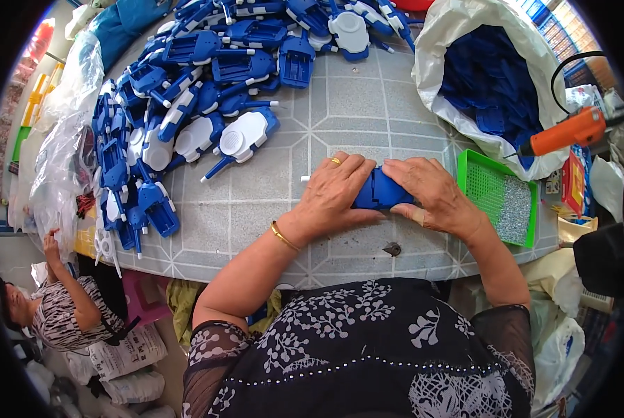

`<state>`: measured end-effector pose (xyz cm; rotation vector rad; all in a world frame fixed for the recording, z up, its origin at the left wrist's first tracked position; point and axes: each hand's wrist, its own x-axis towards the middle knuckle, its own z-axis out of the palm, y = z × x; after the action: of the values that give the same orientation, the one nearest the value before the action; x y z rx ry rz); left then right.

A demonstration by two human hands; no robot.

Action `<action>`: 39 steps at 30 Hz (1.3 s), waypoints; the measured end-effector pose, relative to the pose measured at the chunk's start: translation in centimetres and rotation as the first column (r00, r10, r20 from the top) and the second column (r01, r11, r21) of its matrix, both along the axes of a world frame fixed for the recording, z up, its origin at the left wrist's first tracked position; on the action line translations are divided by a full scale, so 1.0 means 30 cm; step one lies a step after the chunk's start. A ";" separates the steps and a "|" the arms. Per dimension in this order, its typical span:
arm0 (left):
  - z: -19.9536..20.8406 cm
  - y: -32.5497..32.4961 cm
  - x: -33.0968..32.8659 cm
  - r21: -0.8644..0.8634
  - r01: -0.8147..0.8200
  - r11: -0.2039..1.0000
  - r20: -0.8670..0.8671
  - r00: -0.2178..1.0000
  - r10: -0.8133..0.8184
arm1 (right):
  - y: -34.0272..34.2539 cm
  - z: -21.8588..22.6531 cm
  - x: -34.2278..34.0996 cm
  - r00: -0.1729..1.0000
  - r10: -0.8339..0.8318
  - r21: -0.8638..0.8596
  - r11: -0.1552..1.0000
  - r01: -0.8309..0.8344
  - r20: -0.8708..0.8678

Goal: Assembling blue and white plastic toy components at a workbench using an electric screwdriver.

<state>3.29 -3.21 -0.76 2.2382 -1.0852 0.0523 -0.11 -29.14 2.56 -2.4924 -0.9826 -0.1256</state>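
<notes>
Between my two hands, over the middle of the table, is a blue plastic housing [382, 190] with a seam across it. My left hand [334, 189] is closed round its left part; a white tip sticks out past the fingers on that side. From the right, my right hand [429, 191] grips the other end, with fingers on top and thumb along the near side. Much of the housing is hidden under both hands. Beyond my left hand lies a similar blue-and-white device [246, 139] with a round grille and a narrow blue stem.
Blue-and-white devices [186, 49] pile up at the far left. A white sack [434, 76] of blue parts stands far right, near an orange electric screwdriver [566, 132]. A green tray [533, 226] holds small screws. A small dark piece [392, 249] lies nearby. Another person [68, 303] is at left.
</notes>
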 end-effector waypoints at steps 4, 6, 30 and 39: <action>0.000 -0.003 0.000 -0.015 -0.005 1.000 0.008 1.000 0.005 | 0.008 0.004 0.001 0.999 0.035 -0.086 0.996 -0.034 0.011; -0.005 -0.004 -0.001 -0.036 -0.016 0.999 0.045 0.999 0.017 | 0.020 0.022 -0.008 0.999 0.031 -0.111 0.993 -0.029 0.018; 0.001 -0.008 -0.011 -0.051 0.002 0.999 0.027 1.000 0.000 | 0.040 0.072 -0.013 0.998 0.031 -0.275 0.961 -0.016 0.050; 0.009 -0.008 -0.006 -0.060 0.028 0.998 0.004 1.000 -0.028 | -0.004 0.017 0.010 0.989 0.138 -0.129 0.983 -0.131 0.051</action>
<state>3.12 -3.44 -0.48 2.1694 -1.1023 0.0757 0.19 -29.26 3.06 -2.5378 -1.2154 -0.0994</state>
